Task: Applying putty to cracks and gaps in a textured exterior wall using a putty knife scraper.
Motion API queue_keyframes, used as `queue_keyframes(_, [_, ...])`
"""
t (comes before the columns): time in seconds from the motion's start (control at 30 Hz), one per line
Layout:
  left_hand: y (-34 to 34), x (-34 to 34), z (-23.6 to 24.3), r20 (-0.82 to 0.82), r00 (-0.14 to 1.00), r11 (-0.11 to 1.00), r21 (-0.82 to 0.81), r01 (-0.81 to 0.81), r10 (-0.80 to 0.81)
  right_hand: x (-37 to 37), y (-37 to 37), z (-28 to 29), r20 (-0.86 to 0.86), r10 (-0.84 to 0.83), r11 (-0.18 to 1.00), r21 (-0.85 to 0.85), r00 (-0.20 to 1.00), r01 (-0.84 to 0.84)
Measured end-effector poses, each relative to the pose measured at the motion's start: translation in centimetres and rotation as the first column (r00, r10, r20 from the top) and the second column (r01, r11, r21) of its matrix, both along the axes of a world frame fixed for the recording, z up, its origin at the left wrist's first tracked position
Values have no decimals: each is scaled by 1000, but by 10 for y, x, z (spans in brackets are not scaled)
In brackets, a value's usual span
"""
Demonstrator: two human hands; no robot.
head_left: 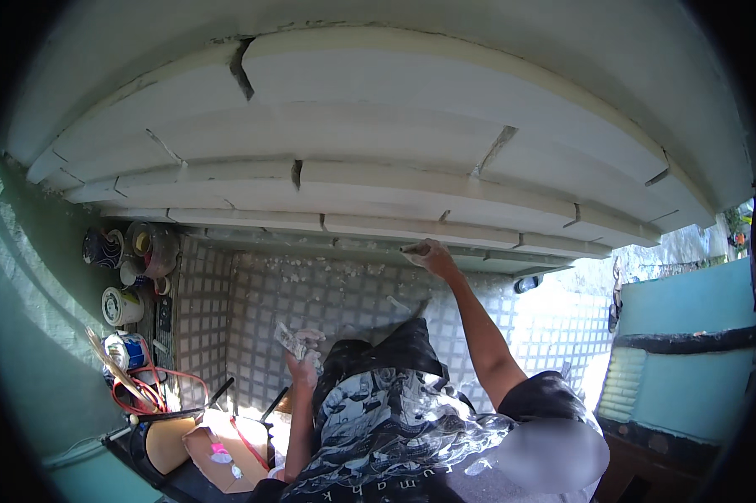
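Observation:
My right hand (432, 258) is raised to the lower edge of a wall of large white blocks (394, 159). It is closed on a small tool (412, 249) whose tip points left against the bottom course. My left hand (304, 356) is held lower, near my chest. It grips a flat blade (289, 339) loaded with white paste. Dark open joints and cracks run between the blocks. My patterned black shirt (394, 419) fills the bottom middle.
The floor is grey-white square tiles (252, 318), with white crumbs (319, 270) along the wall's foot. Cans and tubs (123, 306) line the left green wall. Below them lie red cable coils (155, 390), a cardboard box (227, 457) and a round wooden piece (168, 444). A turquoise low wall (688, 335) stands at right.

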State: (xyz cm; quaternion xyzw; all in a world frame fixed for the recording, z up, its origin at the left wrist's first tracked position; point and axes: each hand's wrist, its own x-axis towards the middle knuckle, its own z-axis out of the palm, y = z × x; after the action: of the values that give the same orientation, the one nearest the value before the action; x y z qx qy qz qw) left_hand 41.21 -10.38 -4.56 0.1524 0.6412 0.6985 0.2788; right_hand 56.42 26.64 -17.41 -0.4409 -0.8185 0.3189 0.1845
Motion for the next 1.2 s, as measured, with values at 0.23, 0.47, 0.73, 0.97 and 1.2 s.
queue_keyframes(0.23, [-15,-31,1,-31,997,996,54,74,-73,18,10,9,-287,-466,768,339,837,544])
queue_keyframes(0.47, [-10,-33,5,-98,995,991,131,29,-16,8,0,7,402,135,877,376,906,-298])
queue_keyframes(0.73, [-6,-23,5,-64,995,995,69,78,-74,-7,3,13,196,-340,870,436,920,229])
queue_keyframes(0.97, [15,-10,8,-126,985,981,137,135,-118,0,23,51,321,262,962,-164,910,-219])
queue_keyframes(1.2, [44,9,4,-28,996,987,136,82,-79,47,43,30,56,146,972,-192,988,-133])
